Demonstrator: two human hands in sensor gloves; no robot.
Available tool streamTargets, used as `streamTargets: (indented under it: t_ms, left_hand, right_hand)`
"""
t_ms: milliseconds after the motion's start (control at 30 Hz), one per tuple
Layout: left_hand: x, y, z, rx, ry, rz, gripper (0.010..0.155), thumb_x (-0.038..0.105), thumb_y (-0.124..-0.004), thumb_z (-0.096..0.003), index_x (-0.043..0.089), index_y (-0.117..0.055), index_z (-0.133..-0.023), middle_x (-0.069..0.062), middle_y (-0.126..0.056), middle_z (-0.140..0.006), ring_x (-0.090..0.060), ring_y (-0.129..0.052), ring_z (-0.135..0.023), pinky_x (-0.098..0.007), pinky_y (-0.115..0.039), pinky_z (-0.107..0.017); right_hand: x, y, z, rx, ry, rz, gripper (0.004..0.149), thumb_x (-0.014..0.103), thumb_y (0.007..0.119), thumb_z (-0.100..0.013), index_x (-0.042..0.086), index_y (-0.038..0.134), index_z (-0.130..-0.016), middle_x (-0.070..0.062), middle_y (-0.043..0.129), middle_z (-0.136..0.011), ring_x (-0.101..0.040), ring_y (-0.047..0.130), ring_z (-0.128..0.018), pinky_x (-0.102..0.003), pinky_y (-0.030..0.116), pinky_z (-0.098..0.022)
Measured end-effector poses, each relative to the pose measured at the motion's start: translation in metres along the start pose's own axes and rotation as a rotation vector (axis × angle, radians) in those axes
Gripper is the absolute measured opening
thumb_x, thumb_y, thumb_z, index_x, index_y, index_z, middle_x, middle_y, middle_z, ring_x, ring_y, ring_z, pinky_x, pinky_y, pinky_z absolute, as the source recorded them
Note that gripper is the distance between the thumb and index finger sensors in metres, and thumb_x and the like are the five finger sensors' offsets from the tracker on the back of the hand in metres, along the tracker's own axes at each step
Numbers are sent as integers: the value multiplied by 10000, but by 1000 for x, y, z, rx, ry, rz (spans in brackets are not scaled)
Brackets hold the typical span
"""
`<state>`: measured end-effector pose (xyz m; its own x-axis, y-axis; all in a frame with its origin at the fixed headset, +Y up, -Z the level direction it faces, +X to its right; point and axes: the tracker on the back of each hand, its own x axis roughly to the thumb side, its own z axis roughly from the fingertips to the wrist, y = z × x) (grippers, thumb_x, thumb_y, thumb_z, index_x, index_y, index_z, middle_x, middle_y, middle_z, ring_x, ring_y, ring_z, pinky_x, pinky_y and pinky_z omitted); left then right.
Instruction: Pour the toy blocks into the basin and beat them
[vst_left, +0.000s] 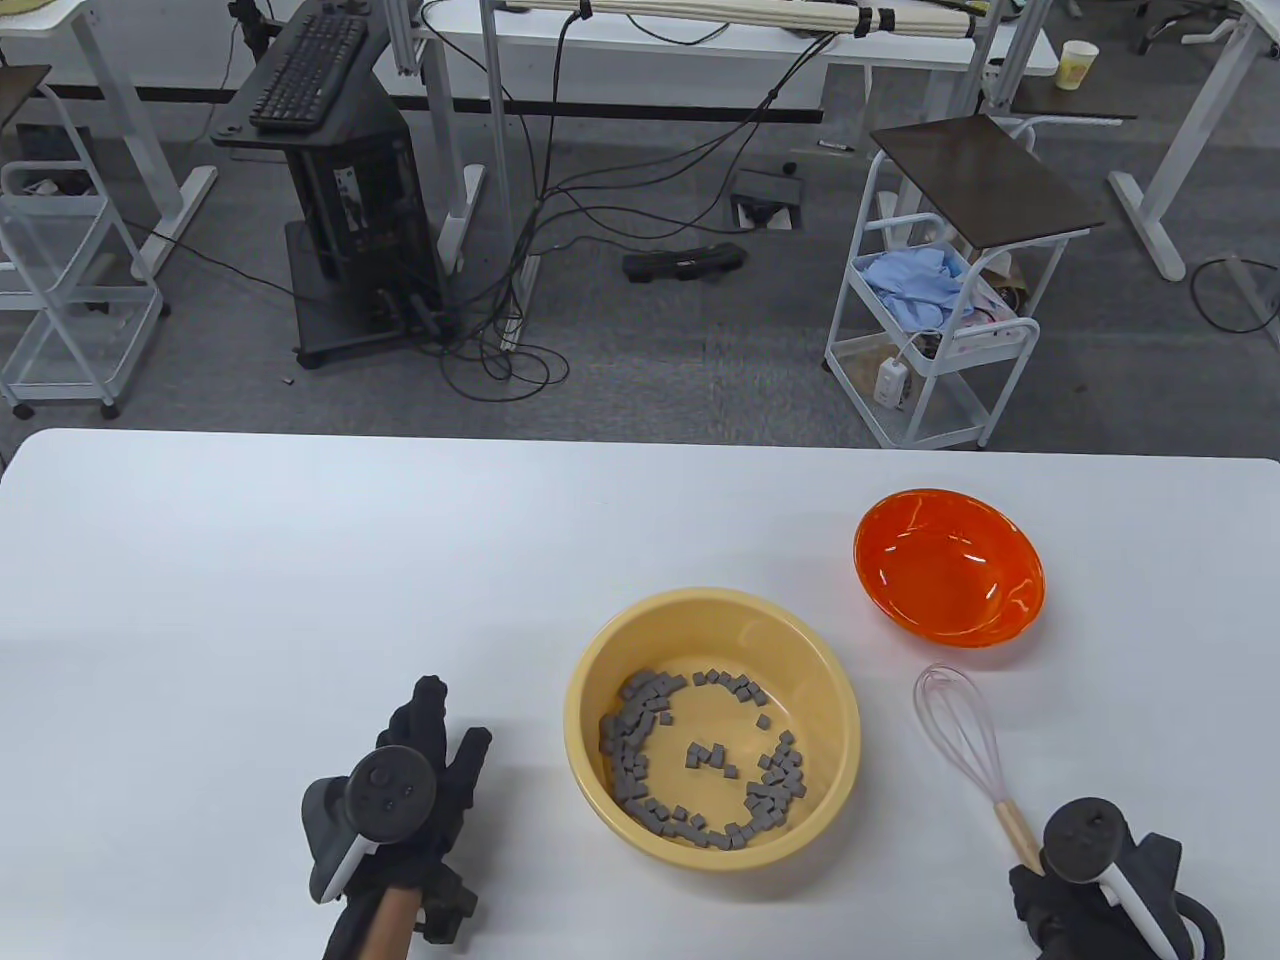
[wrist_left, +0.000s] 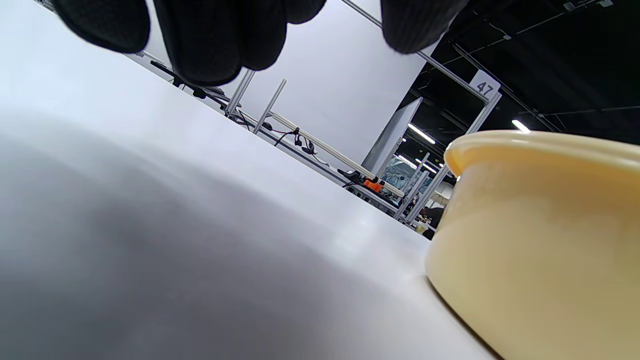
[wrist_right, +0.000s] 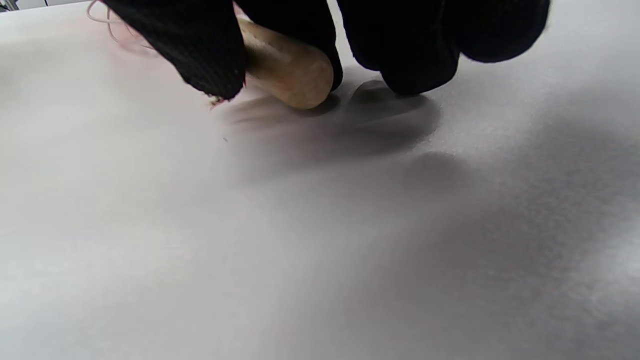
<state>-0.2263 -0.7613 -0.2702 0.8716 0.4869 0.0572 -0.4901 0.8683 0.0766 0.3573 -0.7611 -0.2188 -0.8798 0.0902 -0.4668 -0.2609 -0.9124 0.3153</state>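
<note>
The yellow basin (vst_left: 600, 690) stands near the table's front, with several small grey toy blocks (vst_left: 640, 740) ringed along its bottom. The orange bowl (vst_left: 948, 575) at its back right is empty. A whisk (vst_left: 955, 720) with pink wires and a wooden handle (wrist_right: 287, 70) lies to the right of the basin. My right hand (vst_left: 1035, 880) is at the handle's end, thumb and fingers (wrist_right: 195, 50) pinching it low over the table. My left hand (vst_left: 450, 735) rests flat on the table to the left of the basin (wrist_left: 540, 250), fingers (wrist_left: 210, 40) straight, holding nothing.
The white table (vst_left: 300, 600) reaches beyond both hands. Past its far edge are a white cart (vst_left: 940, 330), a black stand with a keyboard (vst_left: 330, 170) and floor cables.
</note>
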Motion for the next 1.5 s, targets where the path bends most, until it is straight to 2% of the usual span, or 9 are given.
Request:
streamTargets:
  t_ms: [167,333,533,733,900,1033,1100,1367,1500]
  left_hand:
    - [2,0,1,17,-6,-89,705,426,-591,-696,-19,-340,-1182,-357,-500,-1163,-632,-540,-1079,-841,-451,-681]
    - [6,2,3,44,-26,-186,705,456,-585,-694,38,-332,-1202,-351,-371,-1218,-665,-311,-1115,-884,-290,-657]
    - [11,-3,4,57,-65,-177,745,525,-562,-683,80,-290,-1215,-338,-283,-1245,-668,-219,-1111,-896,-228,-638]
    - [15,-5,4,67,-100,-108,757,553,-541,-679,98,-268,-1219,-317,-268,-1257,-664,-200,-1117,-899,-209,-635]
    - [16,-6,4,85,-114,-101,749,545,-539,-680,92,-279,-1216,-310,-278,-1257,-658,-210,-1118,-897,-216,-635]
    - [16,-7,5,99,-118,-72,744,537,-545,-679,84,-294,-1213,-308,-297,-1253,-662,-239,-1115,-896,-235,-637]
    - [17,-7,4,86,-118,-76,743,539,-542,-680,85,-292,-1214,-308,-300,-1253,-659,-242,-1117,-896,-235,-637]
    - [30,-8,6,71,-160,-148,738,539,-540,-680,91,-299,-1215,-311,-304,-1255,-660,-250,-1118,-898,-237,-634]
    - [32,-10,7,78,-164,-126,733,531,-547,-680,85,-316,-1213,-315,-322,-1250,-661,-271,-1115,-900,-245,-629]
  right_hand:
    - [-2,-10,5,28,-10,-80,593,410,721,-693,45,522,-1117,-391,409,-1122,-613,577,-918,-716,519,-675]
    - [9,-41,16,-140,-110,-214,622,438,689,-695,89,454,-1154,-377,353,-1151,-630,483,-963,-751,444,-697]
    - [39,-68,13,-351,-326,-373,616,420,696,-682,150,427,-1167,-319,329,-1188,-617,311,-1021,-787,298,-716]
    - [83,-59,4,-366,-559,-446,584,380,673,-683,219,398,-1172,-257,299,-1223,-573,217,-1057,-787,209,-723]
    - [104,-45,0,-416,-639,-451,559,353,661,-679,238,406,-1162,-232,326,-1222,-557,222,-1064,-786,201,-725]
    - [109,-26,0,-476,-676,-405,562,365,677,-664,226,441,-1154,-244,365,-1214,-563,272,-1060,-791,238,-719]
    - [106,-21,3,-418,-664,-344,575,386,652,-676,237,387,-1164,-234,331,-1220,-558,246,-1062,-787,219,-723]
    - [102,-26,9,-464,-673,-352,578,396,653,-673,227,395,-1162,-243,344,-1217,-560,265,-1061,-789,226,-720]
    - [100,-25,8,-450,-670,-351,578,394,653,-673,227,396,-1162,-245,348,-1216,-558,279,-1059,-790,229,-719]
